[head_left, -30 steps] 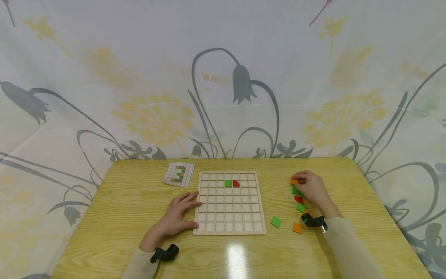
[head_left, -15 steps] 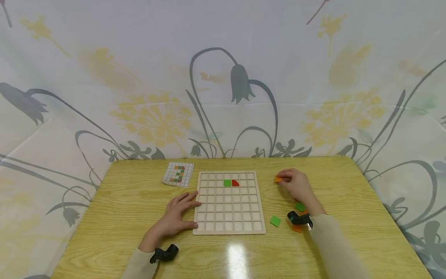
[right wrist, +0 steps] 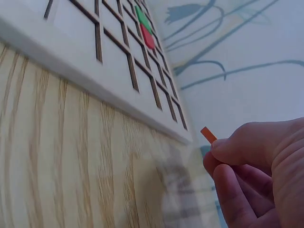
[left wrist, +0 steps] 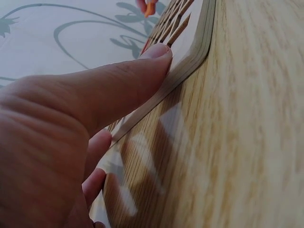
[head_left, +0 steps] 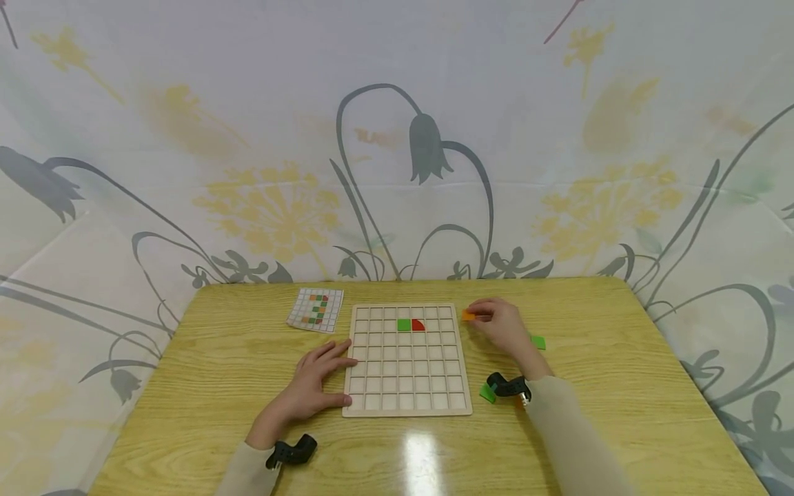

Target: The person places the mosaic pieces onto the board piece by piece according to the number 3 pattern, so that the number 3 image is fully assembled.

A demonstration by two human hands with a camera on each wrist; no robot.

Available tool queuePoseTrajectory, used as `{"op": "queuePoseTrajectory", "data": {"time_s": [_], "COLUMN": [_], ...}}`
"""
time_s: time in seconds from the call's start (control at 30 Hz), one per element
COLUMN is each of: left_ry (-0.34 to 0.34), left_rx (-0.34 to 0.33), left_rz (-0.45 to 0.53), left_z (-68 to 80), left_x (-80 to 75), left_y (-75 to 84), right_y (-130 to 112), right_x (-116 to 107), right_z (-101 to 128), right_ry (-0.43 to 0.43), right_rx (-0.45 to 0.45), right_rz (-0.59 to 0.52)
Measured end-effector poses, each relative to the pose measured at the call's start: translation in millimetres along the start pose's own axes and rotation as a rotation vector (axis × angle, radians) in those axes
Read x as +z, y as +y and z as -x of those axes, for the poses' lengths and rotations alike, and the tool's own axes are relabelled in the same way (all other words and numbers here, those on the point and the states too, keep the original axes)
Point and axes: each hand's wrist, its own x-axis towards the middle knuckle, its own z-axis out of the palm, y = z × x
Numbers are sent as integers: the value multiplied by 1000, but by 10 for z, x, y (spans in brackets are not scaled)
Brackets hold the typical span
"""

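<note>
A wooden grid board (head_left: 404, 386) lies on the table, with a green square tile (head_left: 404, 325) and a red quarter-round tile (head_left: 418, 325) side by side in its second row from the back. My left hand (head_left: 313, 384) rests at the board's left edge, fingers spread; in the left wrist view its thumb (left wrist: 128, 80) lies on the rim. Just off the board's back right side, my right hand (head_left: 504, 326) pinches an orange tile (head_left: 468, 315) between thumb and fingers. That orange tile (right wrist: 207, 134) is seen edge-on in the right wrist view, above the table.
A paper card (head_left: 316, 310) printed with a coloured grid pattern lies left of the board's back corner. To the right are a loose green tile (head_left: 486, 393), partly behind the wrist camera, and another green tile (head_left: 538, 342). The right arm hides other tiles. A patterned cloth (head_left: 397, 172) hangs behind the table.
My right hand has moved left from the loose tiles to beside the board, carrying the orange tile. The left hand stays at the board's edge.
</note>
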Motion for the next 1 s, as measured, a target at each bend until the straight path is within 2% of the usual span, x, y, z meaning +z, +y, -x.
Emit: {"op": "queuePoseTrajectory", "data": {"time_s": [0.27, 0.6, 0.87, 1.0], "left_ry": [5, 7, 19, 19], "left_rx": [0, -5, 20, 11], "left_rz": [5, 3, 4, 8], "left_z": [1, 10, 12, 13], "left_x": [4, 13, 19, 17], "left_y": [0, -12, -26, -30], "right_y": [-88, -252, -365, -392], "right_x": [247, 536, 683, 752], "right_z": [-86, -147, -198, -220], "right_ry": [-77, -105, -132, -137], "right_rx": [-29, -76, -77, -103], "right_rz": [-49, -67, -74, -71]}}
